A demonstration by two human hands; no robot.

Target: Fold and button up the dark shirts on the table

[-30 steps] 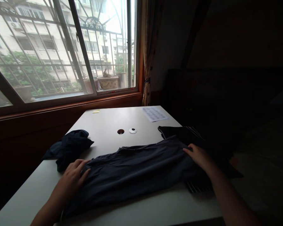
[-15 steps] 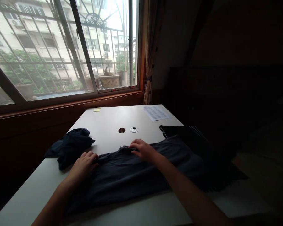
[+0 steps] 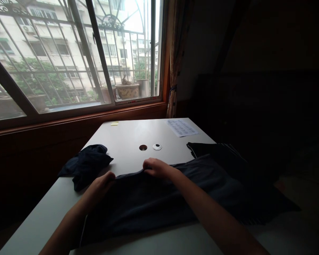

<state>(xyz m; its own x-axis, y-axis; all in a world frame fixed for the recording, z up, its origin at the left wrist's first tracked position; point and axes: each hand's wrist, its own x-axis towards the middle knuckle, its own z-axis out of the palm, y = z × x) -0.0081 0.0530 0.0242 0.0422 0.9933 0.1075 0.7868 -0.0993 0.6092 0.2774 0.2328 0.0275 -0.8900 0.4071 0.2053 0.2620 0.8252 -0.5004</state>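
Observation:
A long dark navy garment lies spread across the near half of the white table; its exact kind is hard to tell in the dim light. My left hand is closed on its far left corner. Further right along the same far edge, my right hand pinches the cloth with curled fingers. Between the hands that edge is slightly lifted. A thin white line shows at the garment's left side. Left of my left hand sits a crumpled dark blue cloth.
Black clothing with white stripes lies at the right, partly beneath the garment. A printed sheet, a yellow sticky note, a round hole and a white disc are on the tabletop. A barred window stands behind.
My right hand has shifted left along the far edge and now pinches it. The edge between my hands looks smoother and straighter. The view has turned slightly left.

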